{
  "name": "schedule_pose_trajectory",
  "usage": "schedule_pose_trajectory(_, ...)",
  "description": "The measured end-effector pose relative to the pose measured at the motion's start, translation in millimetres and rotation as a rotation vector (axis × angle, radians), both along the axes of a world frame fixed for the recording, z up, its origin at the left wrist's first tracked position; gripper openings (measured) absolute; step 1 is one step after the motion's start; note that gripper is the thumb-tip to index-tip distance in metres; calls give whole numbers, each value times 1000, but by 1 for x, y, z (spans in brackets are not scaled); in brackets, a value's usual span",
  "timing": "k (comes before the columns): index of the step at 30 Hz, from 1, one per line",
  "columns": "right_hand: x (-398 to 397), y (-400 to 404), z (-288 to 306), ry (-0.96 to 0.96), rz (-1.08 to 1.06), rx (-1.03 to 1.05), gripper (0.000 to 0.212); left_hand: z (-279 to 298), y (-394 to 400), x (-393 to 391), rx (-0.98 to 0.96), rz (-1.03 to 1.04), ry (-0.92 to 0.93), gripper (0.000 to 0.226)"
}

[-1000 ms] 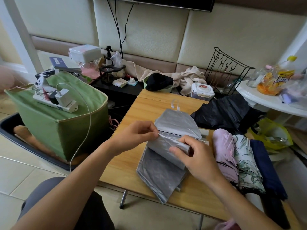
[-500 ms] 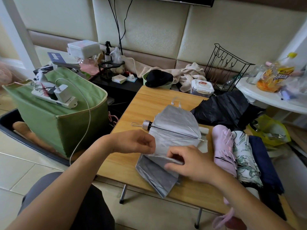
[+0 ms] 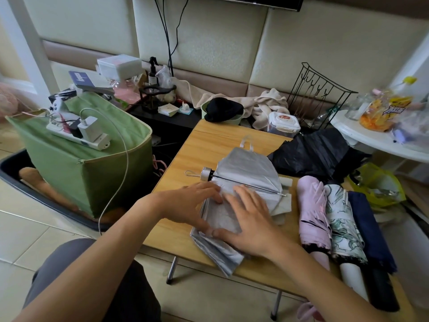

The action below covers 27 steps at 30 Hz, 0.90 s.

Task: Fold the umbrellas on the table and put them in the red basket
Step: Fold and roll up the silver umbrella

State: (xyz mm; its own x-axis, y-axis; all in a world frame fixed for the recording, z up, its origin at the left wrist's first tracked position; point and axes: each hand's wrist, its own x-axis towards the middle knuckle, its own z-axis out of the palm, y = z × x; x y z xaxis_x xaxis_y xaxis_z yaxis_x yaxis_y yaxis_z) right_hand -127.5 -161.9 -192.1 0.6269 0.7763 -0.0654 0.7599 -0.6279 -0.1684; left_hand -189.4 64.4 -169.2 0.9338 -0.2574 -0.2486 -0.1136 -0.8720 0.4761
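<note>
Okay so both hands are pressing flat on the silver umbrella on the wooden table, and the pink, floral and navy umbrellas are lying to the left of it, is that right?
Not quite. In the head view the pink umbrella, floral umbrella and navy umbrella lie to the right of the silver umbrella, not the left. The rest holds: left hand and right hand press flat on it on the wooden table.

Shiny silver umbrella cloth [image 3: 246, 168], wood-grain table [image 3: 209, 140]

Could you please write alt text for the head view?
Both hands, left hand and right hand, press flat on a silver umbrella on a wooden table. Pink, floral and navy folded umbrellas lie to its right.
</note>
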Motion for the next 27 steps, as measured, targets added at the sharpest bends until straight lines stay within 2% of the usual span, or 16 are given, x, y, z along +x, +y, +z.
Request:
schedule_pose_trajectory(5,-12,1,-14,7,16,-94,118,5,5,-1,123,-6,103,110)
schedule_pose_trajectory(8,-18,1,-15,11,10,-59,113,2,10,0,156,-5,150,121)
schedule_pose_trajectory(11,-20,1,-18,-3,13,-79,108,2,8,-1,236,-18,188,119)
schedule_pose_trajectory(17,-18,9,-9,98,-21,-122,128,5,3,0,279,48,260,120)
schedule_pose_trajectory(21,-25,10,-16,90,-39,-129,123,7,4,-2,264,62,251,117)
schedule_pose_trajectory(23,-24,10,-17,99,-32,-131,123,10,6,-3,177,84,128,102)
schedule_pose_trajectory(25,-23,11,-13,125,-18,-147,120,15,5,0,-13,79,-81,66)
schedule_pose_trajectory(27,-21,12,-7,178,-24,-154,110,16,-2,4,-166,54,-162,33)
